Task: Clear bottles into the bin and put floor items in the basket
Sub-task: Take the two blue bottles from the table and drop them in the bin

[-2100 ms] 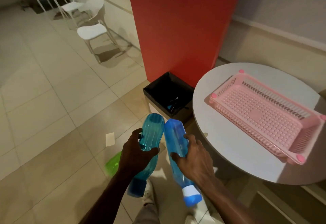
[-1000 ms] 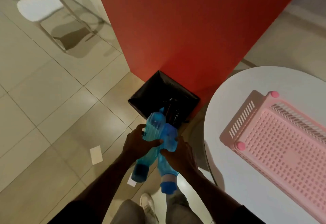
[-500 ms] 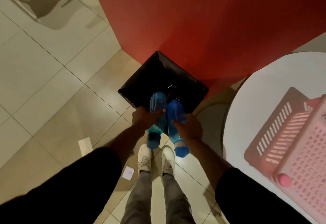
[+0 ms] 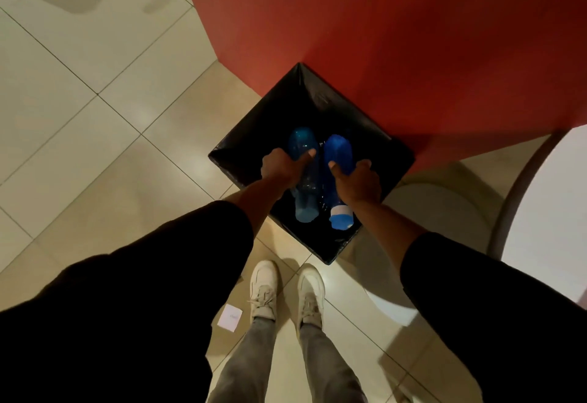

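I look straight down into a square black bin (image 4: 241,145) lined with a black bag, standing against a red wall. My left hand (image 4: 281,167) grips a teal plastic bottle (image 4: 303,148), held cap-down over the bin's opening. My right hand (image 4: 357,182) grips a darker blue bottle (image 4: 338,151) with a white-and-blue cap end (image 4: 340,217), also inside the bin's outline. The two bottles hang side by side, almost touching. The pink basket is out of view.
A small white paper slip (image 4: 231,317) lies on the tiled floor left of my white shoes (image 4: 286,294). The round white table's edge (image 4: 546,199) shows at right, its base (image 4: 438,212) beside the bin. The red wall (image 4: 381,37) rises behind the bin.
I stepped up to the bin and leaned over it. Both hands carried the bottles forward from in front of my body to over the bin's opening. The basket left the view.
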### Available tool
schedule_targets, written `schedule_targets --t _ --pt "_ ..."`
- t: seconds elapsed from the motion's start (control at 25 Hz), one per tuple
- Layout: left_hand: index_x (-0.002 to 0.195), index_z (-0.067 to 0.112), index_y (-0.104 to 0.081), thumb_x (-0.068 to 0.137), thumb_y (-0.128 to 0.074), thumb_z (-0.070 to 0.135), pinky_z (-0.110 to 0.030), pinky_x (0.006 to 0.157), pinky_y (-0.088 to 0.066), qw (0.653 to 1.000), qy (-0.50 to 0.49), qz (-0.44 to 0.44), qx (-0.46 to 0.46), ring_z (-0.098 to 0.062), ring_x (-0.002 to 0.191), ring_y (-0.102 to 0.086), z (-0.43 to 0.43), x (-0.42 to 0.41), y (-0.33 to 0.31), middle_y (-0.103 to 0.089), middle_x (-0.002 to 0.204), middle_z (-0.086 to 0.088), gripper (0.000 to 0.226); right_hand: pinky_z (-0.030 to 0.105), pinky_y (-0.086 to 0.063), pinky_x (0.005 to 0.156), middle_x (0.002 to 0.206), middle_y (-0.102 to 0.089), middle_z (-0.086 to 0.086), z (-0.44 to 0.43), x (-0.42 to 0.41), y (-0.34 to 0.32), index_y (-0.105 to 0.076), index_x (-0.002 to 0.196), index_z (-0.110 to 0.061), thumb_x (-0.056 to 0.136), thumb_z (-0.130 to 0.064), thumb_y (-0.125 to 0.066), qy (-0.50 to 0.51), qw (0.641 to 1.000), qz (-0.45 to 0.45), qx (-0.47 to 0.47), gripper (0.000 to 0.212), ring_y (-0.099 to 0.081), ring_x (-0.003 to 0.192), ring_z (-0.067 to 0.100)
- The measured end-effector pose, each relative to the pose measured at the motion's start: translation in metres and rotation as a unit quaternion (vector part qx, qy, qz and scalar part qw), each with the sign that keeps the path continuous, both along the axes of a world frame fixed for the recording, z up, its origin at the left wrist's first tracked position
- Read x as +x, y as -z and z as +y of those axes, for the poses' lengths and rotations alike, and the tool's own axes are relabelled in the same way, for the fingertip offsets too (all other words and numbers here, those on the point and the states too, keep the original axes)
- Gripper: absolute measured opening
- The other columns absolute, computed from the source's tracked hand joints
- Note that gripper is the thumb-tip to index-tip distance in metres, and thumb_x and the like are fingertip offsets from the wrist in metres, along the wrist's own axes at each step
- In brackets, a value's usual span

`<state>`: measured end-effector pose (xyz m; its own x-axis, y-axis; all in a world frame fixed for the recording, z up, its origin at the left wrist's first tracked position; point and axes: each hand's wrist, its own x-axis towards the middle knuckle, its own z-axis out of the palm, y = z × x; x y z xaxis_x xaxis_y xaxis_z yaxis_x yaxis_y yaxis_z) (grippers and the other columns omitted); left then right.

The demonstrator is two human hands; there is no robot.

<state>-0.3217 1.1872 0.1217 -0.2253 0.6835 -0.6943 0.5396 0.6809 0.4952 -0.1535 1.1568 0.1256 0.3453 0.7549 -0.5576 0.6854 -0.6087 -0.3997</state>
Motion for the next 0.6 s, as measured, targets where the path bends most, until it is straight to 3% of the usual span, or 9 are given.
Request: schedule_targets --t 0.08,0.24,0.44,0.6 --pt "0.115 0.006 -0.069 0.093 -0.068 0.068 -0.036 0.069 -0.058 0.999 0.028 0.019 0.013 -0.023 0.085 -0.071 -0.003 -0.001 0.004 -0.071 0.101 -0.009 0.066 0.049 -0.053 0.097 0.134 -0.059 0.026 -0.004 0.002 0.003 -0.051 0.138 -0.002 0.093 -0.053 -0.069 -0.028 0.999 -0.015 -0.006 0.070 -0.060 0.120 0.044" --pt "0.111 0.008 -0.076 0.101 -0.071 0.043 -0.041 0.090 -0.063 0.986 0.165 0.019 0.025 -0.025 0.100 -0.076 -0.025 -0.013 -0.006 -0.077 0.109 -0.011 0.037 0.049 -0.053 0.097 0.135 -0.056 0.021 -0.035 0.008 -0.004 -0.058 0.134 -0.009 0.088 -0.035 -0.075 -0.102 0.993 -0.032 -0.046 0.055 -0.058 0.121 0.041" --pt "0.115 0.016 -0.078 0.103 -0.068 0.037 -0.045 0.099 -0.061 0.974 0.221 0.019 0.039 -0.021 0.110 -0.074 -0.074 -0.037 -0.056 -0.078 0.116 -0.004 0.026 0.042 -0.055 0.087 0.133 -0.058 0.015 -0.083 -0.009 -0.045 -0.055 0.134 -0.013 0.085 -0.046 -0.077 -0.157 0.986 -0.017 -0.052 0.063 -0.062 0.118 0.035" --pt "0.121 0.019 -0.074 0.103 -0.065 0.042 -0.045 0.093 -0.062 0.966 0.250 0.066 0.025 -0.023 0.107 -0.073 -0.123 -0.054 -0.095 -0.077 0.117 -0.004 0.030 0.041 -0.055 0.093 0.144 -0.048 0.014 -0.116 -0.024 -0.088 -0.044 0.148 -0.016 0.085 -0.059 -0.074 -0.242 0.969 0.014 -0.047 0.082 -0.052 0.130 0.031"
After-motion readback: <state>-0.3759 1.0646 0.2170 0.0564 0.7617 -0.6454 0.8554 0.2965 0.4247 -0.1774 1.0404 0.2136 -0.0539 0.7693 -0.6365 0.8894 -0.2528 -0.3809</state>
